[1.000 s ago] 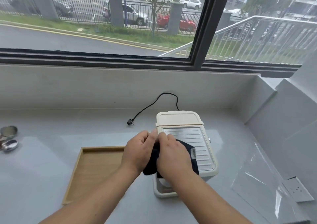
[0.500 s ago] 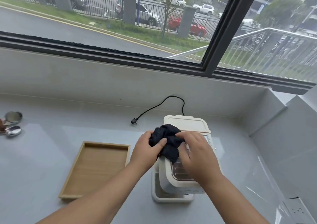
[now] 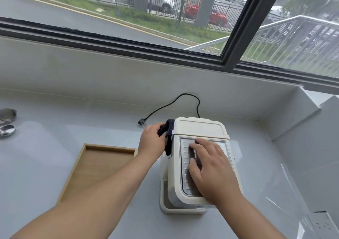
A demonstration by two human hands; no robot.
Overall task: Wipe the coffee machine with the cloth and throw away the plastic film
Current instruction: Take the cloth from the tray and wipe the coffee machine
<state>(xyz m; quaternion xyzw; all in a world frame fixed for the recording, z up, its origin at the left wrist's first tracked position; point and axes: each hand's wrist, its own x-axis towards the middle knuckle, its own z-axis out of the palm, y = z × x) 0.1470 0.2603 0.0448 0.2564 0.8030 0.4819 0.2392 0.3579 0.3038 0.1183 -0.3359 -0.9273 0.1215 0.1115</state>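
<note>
A cream coffee machine (image 3: 200,128) stands on the grey counter (image 3: 45,165) below the window. My left hand (image 3: 151,140) grips a dark cloth (image 3: 168,136) and presses it against the machine's left side near the top. My right hand (image 3: 211,167) lies flat on the ribbed metal top plate, fingers spread, holding nothing. A sheet of clear plastic film (image 3: 286,193) lies on the counter to the right of the machine.
An empty wooden tray (image 3: 110,149) sits left of the machine. The black power cord and its plug (image 3: 142,122) lie unplugged behind it. Metal filter pieces (image 3: 7,123) rest at the far left. A white wall socket (image 3: 324,224) is at the lower right.
The cloth has gone from the machine's top to its left side, now held by my left hand alone. My right hand has let go of it and flattened on the top plate.
</note>
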